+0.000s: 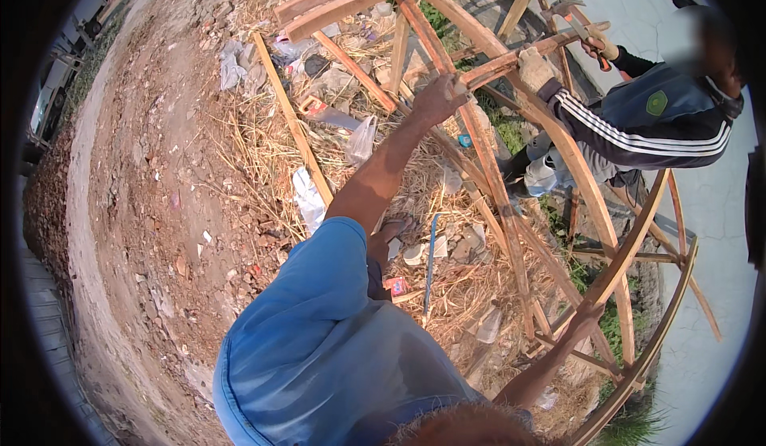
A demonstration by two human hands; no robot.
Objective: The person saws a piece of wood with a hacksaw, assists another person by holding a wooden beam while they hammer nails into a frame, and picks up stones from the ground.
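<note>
My left hand is closed around the near end of a short wooden batten, which lies across the timber frame. My right hand, lower right, grips a long wooden beam of the same frame; its fingers show only in part. Across the frame, a person presses a gloved hand on the batten's far part. That person's other hand holds a claw hammer raised above the wood.
Left of the frame lie a handsaw, a loose plank and plastic bags on straw. A blue hook-ended bar rests among rubble near my body. Pale pavement borders the right side, bare earth the left.
</note>
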